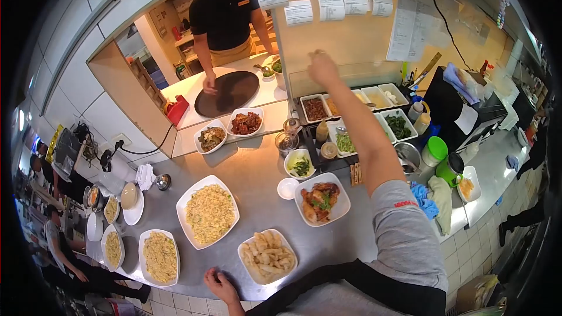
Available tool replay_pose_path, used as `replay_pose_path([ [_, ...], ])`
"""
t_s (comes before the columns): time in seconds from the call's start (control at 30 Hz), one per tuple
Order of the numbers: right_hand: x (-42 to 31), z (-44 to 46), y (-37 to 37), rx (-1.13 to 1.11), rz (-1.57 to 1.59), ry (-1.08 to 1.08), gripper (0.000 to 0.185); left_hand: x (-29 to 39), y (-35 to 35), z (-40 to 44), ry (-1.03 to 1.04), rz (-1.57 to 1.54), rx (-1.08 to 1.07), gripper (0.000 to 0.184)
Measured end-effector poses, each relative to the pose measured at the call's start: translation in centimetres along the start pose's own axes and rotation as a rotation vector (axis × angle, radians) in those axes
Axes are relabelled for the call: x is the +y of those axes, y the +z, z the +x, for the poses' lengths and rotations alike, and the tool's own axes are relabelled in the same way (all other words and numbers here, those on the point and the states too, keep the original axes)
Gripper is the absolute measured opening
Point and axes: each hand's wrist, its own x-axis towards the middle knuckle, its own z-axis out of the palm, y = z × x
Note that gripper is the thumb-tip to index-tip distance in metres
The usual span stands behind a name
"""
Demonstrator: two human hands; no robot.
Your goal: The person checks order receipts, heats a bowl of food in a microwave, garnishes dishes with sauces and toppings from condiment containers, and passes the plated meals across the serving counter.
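Note:
My right hand (324,69) is raised over the topping containers, in front of the wall with the paper slips (329,5). Its fingers are curled closed, and whatever is inside them, if anything, is hidden. Low at the counter's near edge is my left hand (220,286), fingers loosely apart and holding nothing. Closest to it are a white dish of pale fried pieces (267,256) and a dish of fried rice (159,257). A larger dish of fried rice (208,211) stands farther in. Browned meat with green garnish fills another white dish (322,201) beneath my right arm.
Two bowls of food (211,138) (245,123) sit on the pass ledge. Behind it, a person (225,20) reaches toward a dark oval tray (227,93). Topping containers (315,109), bottles (422,122) and a green-lidded cup (449,169) crowd the right side. More rice dishes (113,247) stand left.

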Motion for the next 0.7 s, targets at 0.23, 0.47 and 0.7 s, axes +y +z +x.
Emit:
replay_pose_path([
  [0.23,7.8,3.2,-7.3,0.317,-0.186,0.008,0.043,0.6,1.0,0.1,0.032,0.469,0.009,0.035],
  [0.47,11.2,7.0,-8.3,0.287,-0.275,-0.127,0.047,0.8,1.5,0.1,0.038,0.548,0.005,0.035],
  [0.7,13.6,7.9,-7.1,0.235,-0.285,-0.183,0.048,1.2,1.6,0.4,0.046,0.576,0.011,0.034],
])
